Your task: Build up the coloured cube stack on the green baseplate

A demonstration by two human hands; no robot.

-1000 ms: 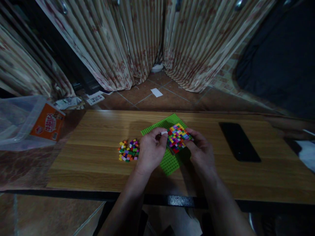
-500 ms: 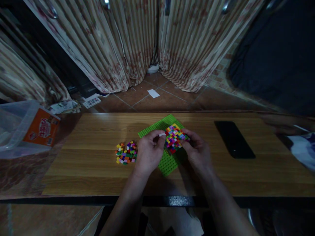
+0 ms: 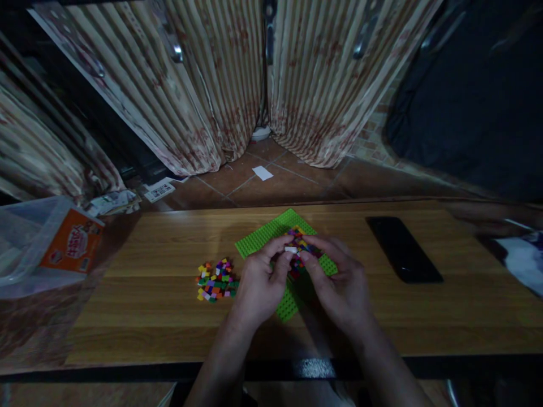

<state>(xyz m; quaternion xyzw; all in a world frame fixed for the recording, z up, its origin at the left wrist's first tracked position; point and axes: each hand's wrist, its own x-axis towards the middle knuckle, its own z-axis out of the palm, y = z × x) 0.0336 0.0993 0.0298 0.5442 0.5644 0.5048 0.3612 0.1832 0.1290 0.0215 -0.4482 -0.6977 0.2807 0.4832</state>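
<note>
My left hand [image 3: 265,277] pinches a small white toy brick [image 3: 291,249] between thumb and index finger. Just right of it, my right hand [image 3: 341,277] has its thumb and index finger apart, their tips close to the white brick. Below both hands is a patch of many-coloured bricks [image 3: 296,232] on a green studded baseplate [image 3: 263,236]. My fingers hide much of that patch. Left of my left hand, a loose pile of small coloured bricks [image 3: 217,280] lies on the wooden table [image 3: 161,305].
A black phone-like slab [image 3: 403,249] lies at the table's right. On the floor at left stands a clear plastic bin [image 3: 31,249] with an orange label. Striped curtains [image 3: 220,85] hang beyond the table, and a white paper [image 3: 262,173] lies on the tiles.
My right hand has come off the right edge of the brick patch and moved left towards the white brick. The left hand still pinches that brick. The view has tilted up slightly.
</note>
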